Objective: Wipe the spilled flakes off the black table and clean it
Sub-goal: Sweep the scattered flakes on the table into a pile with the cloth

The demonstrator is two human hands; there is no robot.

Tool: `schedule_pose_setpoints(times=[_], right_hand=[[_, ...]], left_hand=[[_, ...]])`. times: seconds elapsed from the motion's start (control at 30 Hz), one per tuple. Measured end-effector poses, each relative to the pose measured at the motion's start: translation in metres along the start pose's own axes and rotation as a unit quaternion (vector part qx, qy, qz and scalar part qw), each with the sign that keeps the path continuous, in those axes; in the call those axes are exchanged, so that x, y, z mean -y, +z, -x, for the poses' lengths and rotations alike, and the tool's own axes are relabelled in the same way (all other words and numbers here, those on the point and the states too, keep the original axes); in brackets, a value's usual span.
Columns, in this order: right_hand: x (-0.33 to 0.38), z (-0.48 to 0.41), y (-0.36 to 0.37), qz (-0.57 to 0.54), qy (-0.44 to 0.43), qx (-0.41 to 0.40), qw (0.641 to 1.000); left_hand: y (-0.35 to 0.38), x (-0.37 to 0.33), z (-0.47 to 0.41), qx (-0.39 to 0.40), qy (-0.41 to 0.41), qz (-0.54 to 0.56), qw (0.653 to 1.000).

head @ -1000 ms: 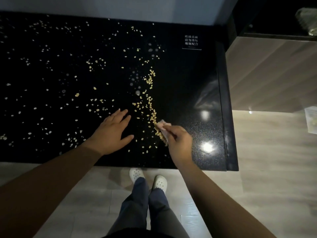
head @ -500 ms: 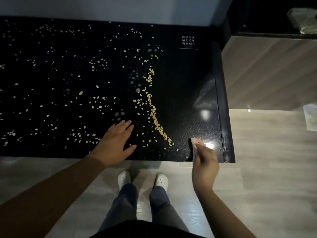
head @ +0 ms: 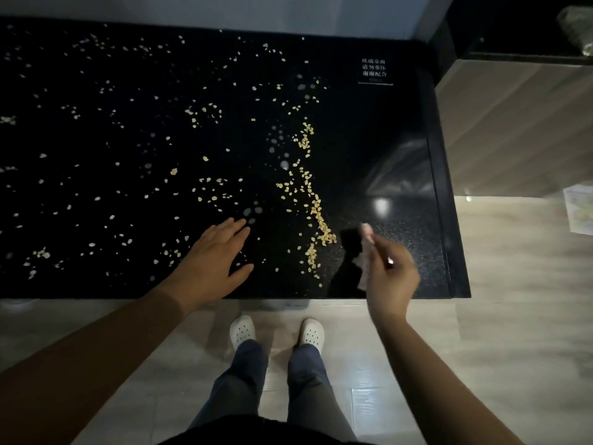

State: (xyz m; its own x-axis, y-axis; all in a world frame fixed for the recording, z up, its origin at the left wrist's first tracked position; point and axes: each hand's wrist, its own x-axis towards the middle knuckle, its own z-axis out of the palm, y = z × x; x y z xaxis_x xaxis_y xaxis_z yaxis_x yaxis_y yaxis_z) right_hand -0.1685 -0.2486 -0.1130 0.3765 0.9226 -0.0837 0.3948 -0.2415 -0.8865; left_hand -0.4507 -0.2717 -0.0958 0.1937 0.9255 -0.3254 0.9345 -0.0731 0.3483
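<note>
Fingers (head: 229, 229) of the left hand (head: 208, 264) lay straight and slightly spread on the black table (head: 398, 139); the right hand (head: 393, 279) pinched a pale crumpled cloth (head: 365, 248), blurred, near the front edge. Yellowish flakes (head: 319, 216) speckled the glossy top, thickest in a ragged line just left of the cloth. White print (head: 373, 67) at the far corner was unreadable.

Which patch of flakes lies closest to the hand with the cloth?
The dense yellowish ridge just left of the cloth in the right hand. It is a packed line; the other flakes lie thinly scattered further left.
</note>
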Motion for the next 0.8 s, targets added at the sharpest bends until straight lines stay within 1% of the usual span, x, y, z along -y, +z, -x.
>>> schedule_pose_setpoints(times=[0.07,0.13,0.2,0.27,0.33,0.37,0.4,0.43,0.5,0.57,0.63,0.7,0.8], right_hand=[[-0.006,-0.01,0.009,0.045,0.002,-0.014,0.999],[-0.011,-0.008,0.025,0.085,-0.02,-0.022,0.996],[-0.013,0.007,0.043,0.085,-0.034,-0.023,0.996],[-0.009,0.028,0.063,0.079,-0.063,0.006,0.995],[0.0,0.049,0.08,0.067,-0.082,0.067,0.992],[0.002,0.055,0.086,0.053,-0.078,0.093,0.991],[0.005,0.059,0.09,0.03,-0.065,0.102,0.992],[0.009,0.061,0.09,0.003,-0.041,0.095,0.995],[0.017,0.057,0.081,-0.035,-0.003,0.046,0.998],[0.022,0.043,0.065,-0.013,-0.01,-0.009,1.0],[0.026,0.021,0.053,0.009,-0.017,-0.039,0.999],[0.023,-0.005,0.051,0.027,-0.01,-0.057,0.998],[0.016,-0.024,0.064,0.068,0.007,-0.052,0.996]], left_hand=[[-0.002,0.004,0.0,0.001,-0.004,0.004,1.0],[-0.004,0.009,0.0,0.006,-0.001,0.005,1.0],[-0.006,0.014,0.001,0.01,0.006,0.005,1.0],[-0.008,0.02,0.001,0.009,0.011,0.009,1.0],[-0.01,0.025,0.002,0.01,0.015,0.002,1.0],[-0.01,0.027,0.002,0.011,0.017,-0.001,1.0],[-0.012,0.029,0.003,0.011,0.018,0.002,1.0],[-0.013,0.031,0.003,0.013,0.02,0.008,1.0],[-0.014,0.036,0.004,0.015,0.026,0.013,0.999],[-0.014,0.04,0.004,0.018,0.038,0.004,0.999],[-0.012,0.044,0.004,0.024,0.042,0.001,0.999],[-0.011,0.047,0.002,0.023,0.036,-0.002,0.999],[-0.008,0.05,-0.002,0.008,0.01,-0.022,1.0]])
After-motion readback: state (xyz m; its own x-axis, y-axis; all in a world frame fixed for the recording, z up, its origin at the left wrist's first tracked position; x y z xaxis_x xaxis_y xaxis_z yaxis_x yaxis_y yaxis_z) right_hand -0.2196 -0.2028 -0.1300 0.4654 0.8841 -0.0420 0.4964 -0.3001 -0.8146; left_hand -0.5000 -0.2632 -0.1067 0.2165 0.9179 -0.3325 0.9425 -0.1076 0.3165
